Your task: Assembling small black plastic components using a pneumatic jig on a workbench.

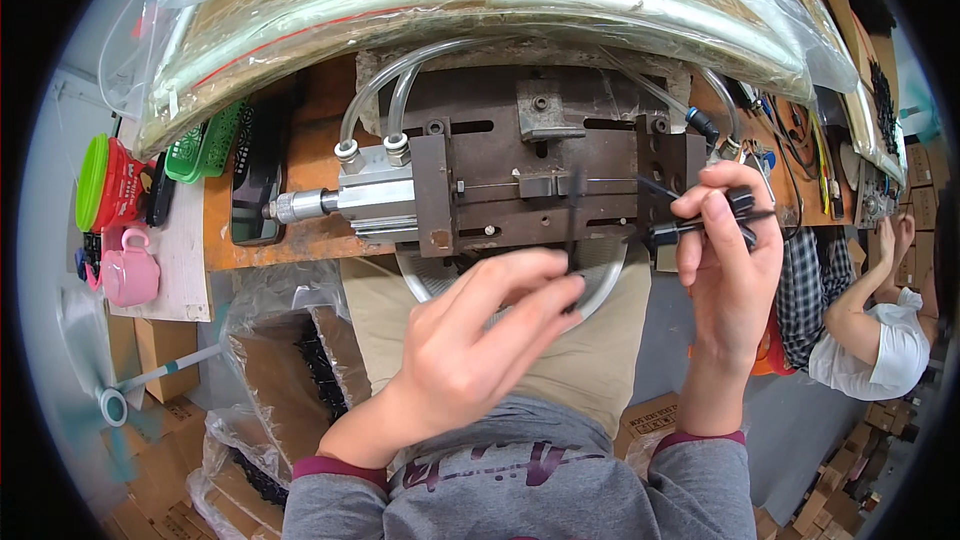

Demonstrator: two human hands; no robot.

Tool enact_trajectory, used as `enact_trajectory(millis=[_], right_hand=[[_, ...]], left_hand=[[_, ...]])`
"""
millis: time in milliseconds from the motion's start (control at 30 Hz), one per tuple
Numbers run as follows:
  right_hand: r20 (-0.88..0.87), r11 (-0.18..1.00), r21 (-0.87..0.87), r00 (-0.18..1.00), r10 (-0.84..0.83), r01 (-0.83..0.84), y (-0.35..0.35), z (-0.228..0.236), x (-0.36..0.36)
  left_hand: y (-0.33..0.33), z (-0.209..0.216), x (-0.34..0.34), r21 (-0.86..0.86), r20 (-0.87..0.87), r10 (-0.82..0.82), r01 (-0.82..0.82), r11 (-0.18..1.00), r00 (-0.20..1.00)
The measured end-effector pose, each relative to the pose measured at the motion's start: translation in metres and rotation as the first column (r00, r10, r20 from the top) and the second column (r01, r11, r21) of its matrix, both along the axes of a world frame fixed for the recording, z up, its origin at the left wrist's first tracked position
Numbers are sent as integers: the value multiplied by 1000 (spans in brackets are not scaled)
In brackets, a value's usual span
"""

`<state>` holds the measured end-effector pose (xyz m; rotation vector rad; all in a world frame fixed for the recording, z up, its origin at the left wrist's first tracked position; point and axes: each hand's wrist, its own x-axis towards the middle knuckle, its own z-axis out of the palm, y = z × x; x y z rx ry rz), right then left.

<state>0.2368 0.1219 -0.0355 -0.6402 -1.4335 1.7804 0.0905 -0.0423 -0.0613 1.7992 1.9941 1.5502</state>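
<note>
My left hand point(465, 335) is in front of the metal fixture, its fingers brought together around a slim black rod point(574, 215) that stands nearly upright and is smeared by motion. Raised at the fixture's right end, my right hand point(732, 275) is closed on several black rod-like parts with thick knobbed ends point(740, 202). Their exact kind cannot be made out. Between the hands lies the dark steel fixture point(490, 150), with a small metal block point(541, 184) at its middle. A silver pneumatic cylinder point(380, 202) is joined to its left side.
Clear air hoses point(405, 85) arch behind the fixture. A plastic-covered shelf point(480, 0) holds more black parts. At left are a green basket point(207, 145), a pink cup point(131, 270) and plastic-lined cartons point(285, 365). Another person point(875, 345) sits at far right.
</note>
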Motion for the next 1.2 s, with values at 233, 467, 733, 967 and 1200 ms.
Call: enact_trajectory(millis=[233,467,733,967,1200], right_hand=[[66,835,533,977,-202,137,-14,-5,-2],[2,512,853,980,-199,102,-18,-20,3],[125,230,971,965,-232,-70,-26,-29,-3],[82,273,962,975,-208,-23,-23,-35,1],[129,220,971,981,-147,-95,-26,-38,-4]], left_hand=[[20,-21,1,-128,-362,111,-167,978,926],[22,-13,-2,-168,-319,97,-157,973,943],[30,-21,0,-176,-329,97,-161,971,939],[13,-27,5,-95,292,-36,66,993,956],[-2,-5,7,30,892,-189,362,932,412]])
